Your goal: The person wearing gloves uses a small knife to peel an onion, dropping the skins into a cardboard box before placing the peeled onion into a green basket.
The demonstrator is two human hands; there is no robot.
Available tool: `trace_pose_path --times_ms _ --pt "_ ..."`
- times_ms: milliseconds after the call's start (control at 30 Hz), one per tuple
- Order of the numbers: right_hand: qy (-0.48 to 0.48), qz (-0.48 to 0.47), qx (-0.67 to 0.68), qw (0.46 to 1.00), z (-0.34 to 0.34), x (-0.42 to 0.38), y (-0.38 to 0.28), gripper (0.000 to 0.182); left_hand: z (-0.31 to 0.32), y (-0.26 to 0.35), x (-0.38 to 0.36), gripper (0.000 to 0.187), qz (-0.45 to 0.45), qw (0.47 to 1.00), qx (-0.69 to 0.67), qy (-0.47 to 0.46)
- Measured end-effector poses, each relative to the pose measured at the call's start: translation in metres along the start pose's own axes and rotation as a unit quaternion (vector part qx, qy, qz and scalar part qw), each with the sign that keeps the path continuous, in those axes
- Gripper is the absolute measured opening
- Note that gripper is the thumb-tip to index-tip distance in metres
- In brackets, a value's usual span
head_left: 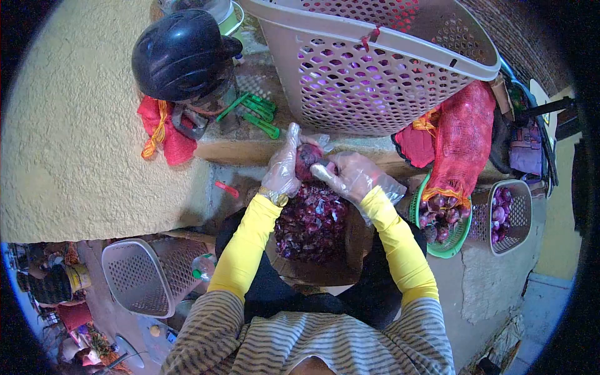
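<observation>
Both hands wear clear plastic gloves and meet at the middle of the head view. My left hand (284, 165) is closed around a red onion (307, 160), holding its left side. From the right, my right hand (352, 177) touches the same onion, its fingers bent and its thumb pointing toward the onion; whether it holds anything else is too small to tell. Directly below, between my knees, a container (312, 273) holds a heap of dark red onion skins (310, 228).
A large perforated basket (375, 78) stands ahead, beside a black helmet (181, 56) and green clips (259, 112). At right are a red mesh sack (462, 137), a green basket of onions (445, 252) and a smaller basket (525, 212). Another basket (150, 275) lies at left.
</observation>
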State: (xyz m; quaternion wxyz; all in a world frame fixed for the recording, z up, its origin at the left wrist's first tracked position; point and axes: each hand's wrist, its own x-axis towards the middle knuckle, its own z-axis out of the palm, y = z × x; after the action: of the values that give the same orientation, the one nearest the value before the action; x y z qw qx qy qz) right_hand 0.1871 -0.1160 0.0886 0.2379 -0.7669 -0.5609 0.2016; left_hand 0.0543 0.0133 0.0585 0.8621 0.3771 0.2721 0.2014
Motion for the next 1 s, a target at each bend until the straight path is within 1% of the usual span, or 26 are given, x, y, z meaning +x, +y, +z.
trace_pose_path --times_ms 67,100,133,167,200,267,300,333,367,400,467,567,600,733,900,933,1000 --pt "0.004 -0.014 -0.011 1.0 -0.001 -0.002 -0.001 0.061 0.008 0.004 -0.011 0.06 0.099 0.989 0.112 -0.002" --pt "0.009 -0.028 -0.022 0.999 -0.002 -0.002 -0.001 0.061 0.005 0.002 -0.012 0.06 0.099 0.989 0.112 -0.002" --pt "0.009 -0.028 -0.022 0.999 -0.004 -0.002 -0.001 0.061 -0.002 0.0 -0.012 0.05 0.116 0.979 0.164 -0.035" --pt "0.001 -0.032 -0.035 0.999 -0.006 -0.002 -0.001 0.059 -0.007 -0.003 -0.011 0.048 0.133 0.965 0.214 -0.068" --pt "-0.007 -0.036 -0.047 0.998 -0.007 -0.002 -0.001 0.058 -0.012 -0.006 -0.007 0.048 0.133 0.965 0.214 -0.067" --pt "0.002 -0.039 -0.056 0.998 -0.005 -0.002 0.001 0.059 -0.015 -0.005 0.0 0.048 0.032 0.99 0.114 -0.076" --pt "0.011 -0.041 -0.066 0.997 -0.005 -0.003 0.002 0.059 -0.015 -0.008 0.001 0.048 0.032 0.99 0.114 -0.076" --pt "0.011 -0.04 -0.066 0.997 -0.006 -0.004 0.0 0.059 -0.009 -0.008 0.0 0.049 0.033 0.994 0.089 -0.056" --pt "0.02 -0.024 -0.08 0.996 -0.009 -0.004 -0.003 0.059 -0.006 -0.007 0.0 0.051 0.035 0.997 0.065 -0.036" --pt "0.028 -0.007 -0.093 0.995 -0.01 -0.004 -0.007 0.06 -0.008 -0.007 0.002 0.051 0.035 0.997 0.065 -0.036" --pt "0.042 -0.014 -0.083 0.996 -0.012 -0.005 -0.01 0.061 -0.01 -0.006 0.009 0.058 -0.025 1.0 0.005 -0.006" --pt "0.075 -0.032 -0.071 0.994 -0.007 -0.004 -0.006 0.062 -0.006 -0.006 0.009 0.062 -0.041 0.999 -0.001 0.019" --pt "0.095 -0.043 -0.07 0.992 -0.005 -0.004 -0.003 0.062 -0.007 -0.006 0.009 0.062 -0.041 0.999 -0.001 0.019" --pt "0.116 -0.066 -0.055 0.99 -0.002 -0.003 -0.002 0.062 -0.006 -0.004 0.008 0.062 -0.046 0.999 0.002 0.007" --pt "0.068 -0.048 -0.049 0.995 -0.007 -0.004 -0.007 0.055 -0.006 -0.006 0.007 0.062 -0.028 1.0 0.014 -0.001" --pt "0.068 -0.048 -0.049 0.995 -0.008 -0.005 -0.007 0.055 -0.006 -0.006 0.007 0.062 -0.029 0.999 0.021 -0.001" --pt "0.039 -0.048 -0.044 0.997 -0.009 -0.004 -0.007 0.057 -0.006 -0.006 0.006 0.062 -0.029 0.999 0.028 0.0"
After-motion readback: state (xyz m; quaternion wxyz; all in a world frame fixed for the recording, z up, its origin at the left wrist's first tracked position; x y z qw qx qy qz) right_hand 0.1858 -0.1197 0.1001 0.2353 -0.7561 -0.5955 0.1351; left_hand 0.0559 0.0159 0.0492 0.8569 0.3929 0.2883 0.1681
